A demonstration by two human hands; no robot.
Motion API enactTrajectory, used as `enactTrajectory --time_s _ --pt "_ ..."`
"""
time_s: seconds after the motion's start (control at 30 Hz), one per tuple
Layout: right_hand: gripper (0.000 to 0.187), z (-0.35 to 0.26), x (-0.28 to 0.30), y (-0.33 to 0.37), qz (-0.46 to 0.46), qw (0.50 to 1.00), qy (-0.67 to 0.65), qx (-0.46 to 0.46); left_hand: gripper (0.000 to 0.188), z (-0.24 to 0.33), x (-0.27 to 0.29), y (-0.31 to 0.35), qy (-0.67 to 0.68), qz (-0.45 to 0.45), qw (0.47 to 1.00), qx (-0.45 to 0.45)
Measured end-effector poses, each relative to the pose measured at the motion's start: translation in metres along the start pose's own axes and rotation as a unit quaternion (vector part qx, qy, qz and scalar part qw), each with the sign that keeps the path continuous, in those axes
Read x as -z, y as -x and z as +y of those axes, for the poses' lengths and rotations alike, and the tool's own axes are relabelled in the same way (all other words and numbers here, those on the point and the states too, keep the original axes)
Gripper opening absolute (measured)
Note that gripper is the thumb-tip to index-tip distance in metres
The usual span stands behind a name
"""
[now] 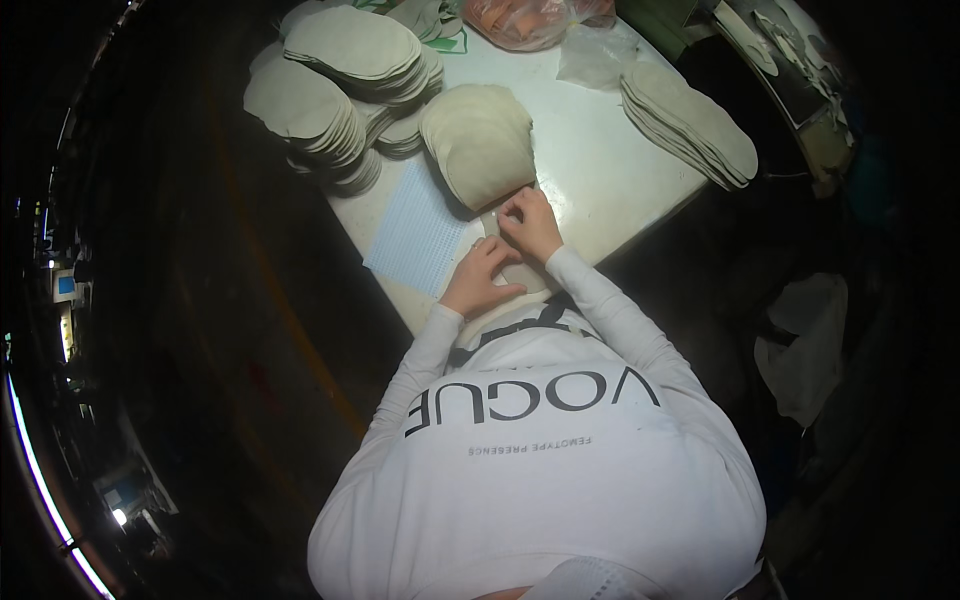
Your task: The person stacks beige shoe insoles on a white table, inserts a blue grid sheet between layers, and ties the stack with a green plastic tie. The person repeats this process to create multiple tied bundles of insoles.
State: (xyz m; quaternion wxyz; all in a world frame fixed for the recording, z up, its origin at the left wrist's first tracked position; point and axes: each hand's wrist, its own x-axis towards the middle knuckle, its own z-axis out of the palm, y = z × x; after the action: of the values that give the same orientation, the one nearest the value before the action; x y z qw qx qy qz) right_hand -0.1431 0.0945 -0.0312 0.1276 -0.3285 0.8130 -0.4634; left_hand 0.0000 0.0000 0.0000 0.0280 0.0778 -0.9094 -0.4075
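Nearside of the stack (480, 145), I'm seeing left hand (482, 280) arching wide — likely steadying the grey piece (523, 277); right hand (533, 224) sitting narrow, contents unclear.

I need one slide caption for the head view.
Left hand and right hand at a white table, near stacked pale pieces.

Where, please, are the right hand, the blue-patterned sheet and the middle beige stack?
Right hand (534, 224): head view, back of hand.
Blue-patterned sheet (415, 234): head view, middle of its face.
Middle beige stack (482, 142): head view, top piece.
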Motion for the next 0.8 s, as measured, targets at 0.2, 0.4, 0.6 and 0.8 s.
enactTrajectory --time_s 0.2,0.4,0.6,0.8 --pt "0.007 0.039 0.061 -0.011 0.119 0.986 -0.104 -0.044 0.018 -0.005 -0.014 -0.003 -0.042 0.043 0.974 -0.217" --pt "0.006 0.054 0.082 -0.009 0.075 0.997 -0.009 -0.008 0.008 0.002 0.01 -0.034 -0.024 0.005 0.972 -0.235" --pt "0.007 0.047 0.08 -0.024 0.028 0.999 0.044 0.0 0.005 0.01 0.065 -0.083 -0.036 0.251 0.954 -0.16" --pt "0.007 0.035 0.055 -0.025 0.01 0.986 0.156 0.066 0.029 0.002 0.072 -0.114 -0.075 0.429 0.893 -0.116"
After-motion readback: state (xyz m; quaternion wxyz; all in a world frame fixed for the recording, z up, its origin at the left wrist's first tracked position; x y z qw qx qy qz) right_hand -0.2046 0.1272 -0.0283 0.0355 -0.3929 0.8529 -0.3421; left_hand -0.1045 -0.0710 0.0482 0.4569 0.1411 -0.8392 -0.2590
